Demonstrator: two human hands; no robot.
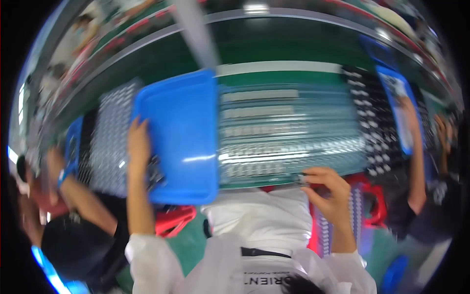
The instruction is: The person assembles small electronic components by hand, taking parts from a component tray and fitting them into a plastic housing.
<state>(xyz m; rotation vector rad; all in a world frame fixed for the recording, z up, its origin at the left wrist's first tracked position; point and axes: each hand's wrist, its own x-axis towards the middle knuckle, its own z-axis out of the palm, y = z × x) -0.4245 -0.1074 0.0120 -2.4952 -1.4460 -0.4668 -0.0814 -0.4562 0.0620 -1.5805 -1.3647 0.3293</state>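
My left hand [139,147] rests on the left edge of a blue plastic tray [181,132], fingers spread along its rim, gripping it while it tilts over the bench. My right hand [327,188] pinches a small dark and silver part [299,179] at the near edge of a clear blister tray [289,132] that holds rows of small pale pieces. The picture is blurred by motion, so fine detail is lost.
A green workbench [274,68] carries black trays of small parts on the left [110,137] and right [367,122]. Other people's arms reach in at the left [81,196] and right [416,161], the right one by another blue tray [399,105]. Red stools [174,220] stand below.
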